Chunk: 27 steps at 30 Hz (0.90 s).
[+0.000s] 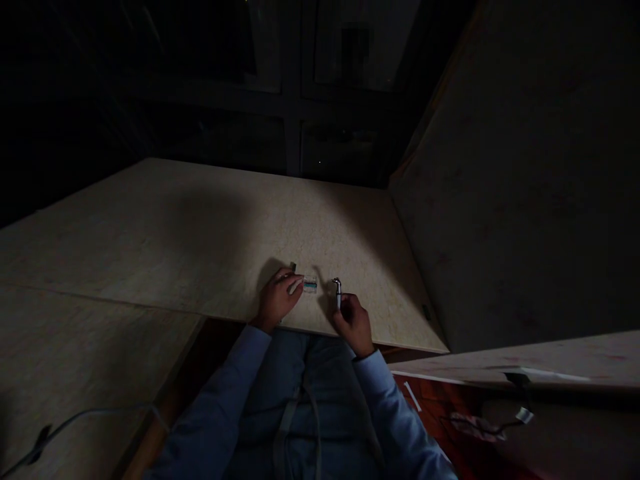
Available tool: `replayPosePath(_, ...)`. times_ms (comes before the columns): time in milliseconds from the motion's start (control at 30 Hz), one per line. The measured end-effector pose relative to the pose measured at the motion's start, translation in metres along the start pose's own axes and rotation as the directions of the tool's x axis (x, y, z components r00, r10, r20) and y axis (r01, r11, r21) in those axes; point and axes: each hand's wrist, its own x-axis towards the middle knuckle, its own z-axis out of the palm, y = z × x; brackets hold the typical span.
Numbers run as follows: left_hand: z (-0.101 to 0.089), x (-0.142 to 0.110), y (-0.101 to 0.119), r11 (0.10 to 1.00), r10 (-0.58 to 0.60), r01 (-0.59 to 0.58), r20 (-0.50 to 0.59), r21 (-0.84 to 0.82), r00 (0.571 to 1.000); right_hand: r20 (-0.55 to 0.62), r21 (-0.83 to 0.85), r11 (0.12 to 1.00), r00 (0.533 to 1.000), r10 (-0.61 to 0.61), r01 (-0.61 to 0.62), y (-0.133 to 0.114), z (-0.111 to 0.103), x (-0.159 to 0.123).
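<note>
On the pale board tabletop (210, 233) my left hand (278, 298) rests with its fingers curled, fingertips pressing a small clear plastic piece with a blue-green stripe (310, 285). A small dark tip shows just behind the fingers. My right hand (353, 323) is closed round a thin silvery tool with a metal tip (338, 291), held upright a short way right of the clear piece. Both sleeves are blue. The light is dim, so fine detail is hard to make out.
A tall board panel (525, 187) stands at the right. A second board surface (75, 360) lies at the left with a cable (75, 420) across it. Dark window frames fill the back. A lower board (550, 360) and small clutter on a red floor sit at the lower right.
</note>
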Motion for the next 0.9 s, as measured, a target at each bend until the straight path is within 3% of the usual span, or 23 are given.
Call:
replayPosePath(167,-0.003,0.023,0.008,0.975,0.147,-0.184,0.258,0.125,0.955,0.009,0.104,0.994,0.999,-0.036,0.034,0.0,-0.007,-0.002)
replayPosePath(300,-0.004,0.032,0.007,0.951,0.156,-0.246,0.398,0.188,0.904,0.031,0.145,0.989,0.999,-0.029,0.024,-0.002,-0.008,0.0)
replayPosePath(733,0.0,0.031,0.02,0.946,0.16,-0.255,0.4,0.198,0.903,0.019,0.199,0.98,1.0,-0.021,0.017,0.005,-0.006,0.0)
replayPosePath(900,-0.003,0.03,0.022,0.991,0.114,-0.129,0.307,0.031,0.945,-0.006,0.219,0.975,1.0,-0.02,0.021,0.004,-0.005,0.0)
